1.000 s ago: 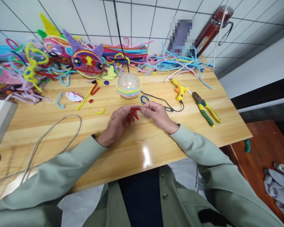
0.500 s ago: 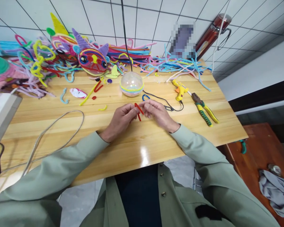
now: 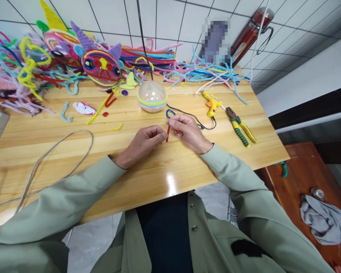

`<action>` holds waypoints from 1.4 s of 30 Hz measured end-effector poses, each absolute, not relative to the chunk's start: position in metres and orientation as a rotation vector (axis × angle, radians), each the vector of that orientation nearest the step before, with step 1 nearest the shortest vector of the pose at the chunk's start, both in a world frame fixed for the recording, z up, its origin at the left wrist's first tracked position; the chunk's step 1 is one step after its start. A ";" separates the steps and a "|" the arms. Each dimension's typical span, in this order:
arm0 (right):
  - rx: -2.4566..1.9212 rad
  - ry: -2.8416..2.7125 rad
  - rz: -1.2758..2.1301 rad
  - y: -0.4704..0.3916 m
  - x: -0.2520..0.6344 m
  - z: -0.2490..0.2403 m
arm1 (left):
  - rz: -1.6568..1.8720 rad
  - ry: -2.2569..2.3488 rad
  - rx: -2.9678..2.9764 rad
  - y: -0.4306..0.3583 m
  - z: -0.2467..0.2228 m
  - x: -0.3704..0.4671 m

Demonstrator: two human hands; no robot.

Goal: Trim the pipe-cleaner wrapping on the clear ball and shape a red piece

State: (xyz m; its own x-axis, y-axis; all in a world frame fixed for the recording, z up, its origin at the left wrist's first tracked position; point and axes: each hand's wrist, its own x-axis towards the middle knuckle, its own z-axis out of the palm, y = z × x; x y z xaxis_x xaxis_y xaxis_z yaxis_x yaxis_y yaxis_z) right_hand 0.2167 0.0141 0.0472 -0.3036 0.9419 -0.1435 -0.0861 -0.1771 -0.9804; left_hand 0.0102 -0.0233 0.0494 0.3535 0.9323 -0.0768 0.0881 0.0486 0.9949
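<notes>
A short red pipe cleaner [image 3: 168, 133], bent in two, is between my hands above the table. My right hand [image 3: 192, 133] pinches its upper part between thumb and fingers, and a second red leg shows under those fingers. The fingertips of my left hand [image 3: 143, 143] are closed at the lower end of the near leg, partly hiding it. Just beyond my right hand lies a blue pipe cleaner loop [image 3: 170, 113]. Behind it stands a clear plastic ball [image 3: 152, 93] banded with yellow, blue and pink pipe cleaners.
To the right lie a yellow glue gun [image 3: 212, 104] and green-yellow pliers [image 3: 241, 127]. A decorated animal head [image 3: 102, 68] and heaped pipe cleaners line the wall. A grey cable [image 3: 45, 157] curls at left. Small scraps and a red flask [image 3: 251, 32] sit farther back.
The red pipe cleaner has passed mostly into my right hand's fingers and turned more upright. My left fingers have slid to its lower end. The whole view has shifted slightly.
</notes>
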 end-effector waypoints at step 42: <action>-1.453 -1.294 0.802 0.067 0.370 0.115 | 0.904 1.331 1.333 -0.023 0.030 0.010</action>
